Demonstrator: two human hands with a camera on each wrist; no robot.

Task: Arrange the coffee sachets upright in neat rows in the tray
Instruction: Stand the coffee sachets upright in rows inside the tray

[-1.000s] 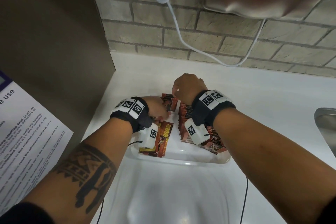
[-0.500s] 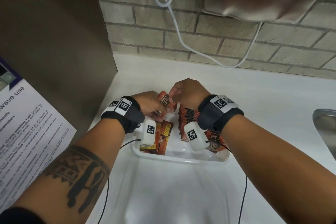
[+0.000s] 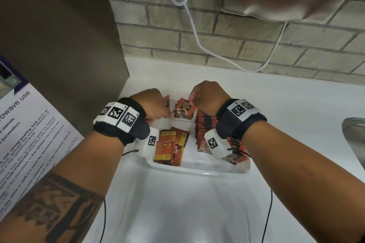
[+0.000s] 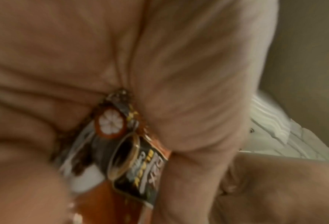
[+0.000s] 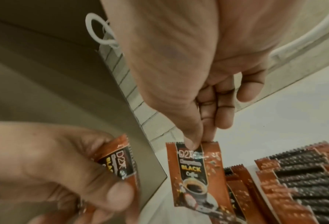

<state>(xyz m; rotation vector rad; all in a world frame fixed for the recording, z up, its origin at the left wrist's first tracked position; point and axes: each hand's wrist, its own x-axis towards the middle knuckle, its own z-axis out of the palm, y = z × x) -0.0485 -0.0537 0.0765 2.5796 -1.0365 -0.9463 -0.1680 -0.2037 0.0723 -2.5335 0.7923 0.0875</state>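
A clear plastic tray sits on the white counter. My right hand pinches the top edge of one orange-and-black coffee sachet, which hangs upright over the tray's far end. My left hand grips a small bunch of sachets in curled fingers, just left of that one. A row of upright sachets fills the tray's right side. Several flat sachets lie at its near left.
A brown panel stands close on the left, with a printed notice below it. A brick wall with a white cable is behind. A metal sink edge is at the right.
My hands have drawn apart. The right hand now holds a single sachet away from the bunch in my left hand, which moved left.
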